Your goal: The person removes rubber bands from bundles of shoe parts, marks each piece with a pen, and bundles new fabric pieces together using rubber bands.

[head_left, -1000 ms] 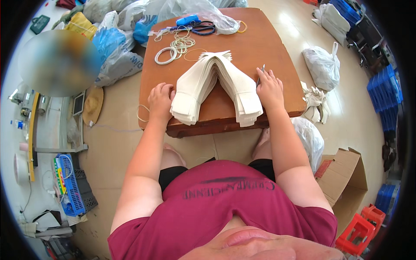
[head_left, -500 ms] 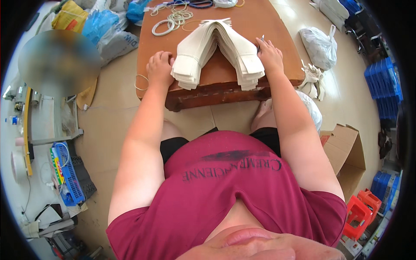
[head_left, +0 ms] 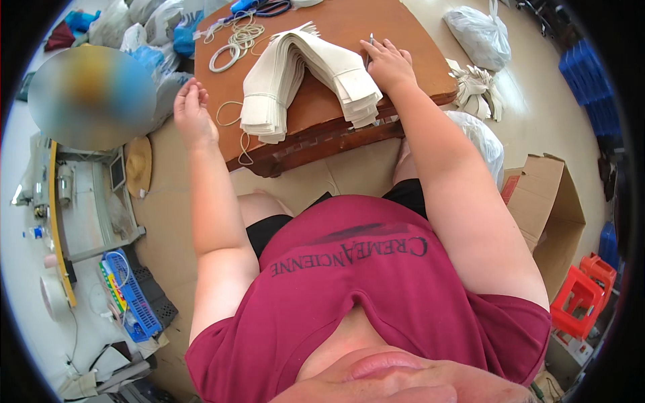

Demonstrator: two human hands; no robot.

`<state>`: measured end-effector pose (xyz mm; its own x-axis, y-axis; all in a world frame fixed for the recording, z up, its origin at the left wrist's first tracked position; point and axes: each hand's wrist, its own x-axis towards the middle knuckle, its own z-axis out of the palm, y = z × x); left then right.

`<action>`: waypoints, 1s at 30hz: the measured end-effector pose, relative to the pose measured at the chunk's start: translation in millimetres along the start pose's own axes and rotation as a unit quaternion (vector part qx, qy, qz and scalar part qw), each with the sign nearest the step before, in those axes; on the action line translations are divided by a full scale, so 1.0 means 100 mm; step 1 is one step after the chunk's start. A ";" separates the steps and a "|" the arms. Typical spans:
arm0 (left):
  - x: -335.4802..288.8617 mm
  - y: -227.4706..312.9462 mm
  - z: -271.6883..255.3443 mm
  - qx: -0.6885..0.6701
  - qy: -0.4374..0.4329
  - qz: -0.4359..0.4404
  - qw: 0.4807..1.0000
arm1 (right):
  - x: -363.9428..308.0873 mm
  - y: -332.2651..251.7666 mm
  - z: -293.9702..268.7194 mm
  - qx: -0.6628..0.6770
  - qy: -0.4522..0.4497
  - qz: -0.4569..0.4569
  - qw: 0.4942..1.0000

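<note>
A folded bundle of cream fabric strips (head_left: pixel 295 67) stands on the brown wooden table (head_left: pixel 356 17) like an upside-down V, with a thin band round each leg. My left hand (head_left: pixel 193 111) is raised beside the table's left edge, away from the bundle. Its fingers are curled together, and whatever they may hold is hidden. My right hand (head_left: pixel 391 66) rests on the table just right of the bundle. From its thumb side pokes a slim tool with a pointed metal tip (head_left: pixel 371 38), partly covered by the fingers.
Loose bands (head_left: pixel 245 149) lie at the table's left front corner. A white ring (head_left: pixel 224 58) and looped cords (head_left: pixel 247 32) sit behind. On the floor to the right are a tied plastic bag (head_left: pixel 478 40), fabric strips (head_left: pixel 478 93), an open carton (head_left: pixel 547 201) and red stools (head_left: pixel 584 295).
My left hand has come off the bundle's left leg and swung out past the table's left edge. My right hand stays beside the bundle. The whole view has turned and shifted.
</note>
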<state>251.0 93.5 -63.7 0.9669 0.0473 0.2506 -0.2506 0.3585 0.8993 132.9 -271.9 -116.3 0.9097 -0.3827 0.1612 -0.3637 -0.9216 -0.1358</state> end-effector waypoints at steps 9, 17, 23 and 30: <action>-1.23 0.43 1.58 0.383 -0.425 0.334 0.749 | 0.00 0.04 0.02 0.020 0.005 0.014 1.000; -1.32 0.19 1.73 0.449 -0.351 0.170 0.804 | -0.03 0.07 0.01 0.047 0.016 0.012 0.999; -1.34 0.18 1.72 0.466 -0.366 0.236 0.771 | -0.04 0.07 0.00 0.055 0.006 0.010 0.998; -1.41 0.19 1.76 0.473 -0.362 0.298 0.746 | -0.05 0.07 -0.01 0.061 0.005 0.017 0.998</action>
<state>102.1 -70.2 -19.0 0.4770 -0.7040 0.5261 -0.8783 -0.3597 0.3150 125.6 -276.8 -116.7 0.8952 -0.4144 0.1639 -0.3663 -0.8937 -0.2589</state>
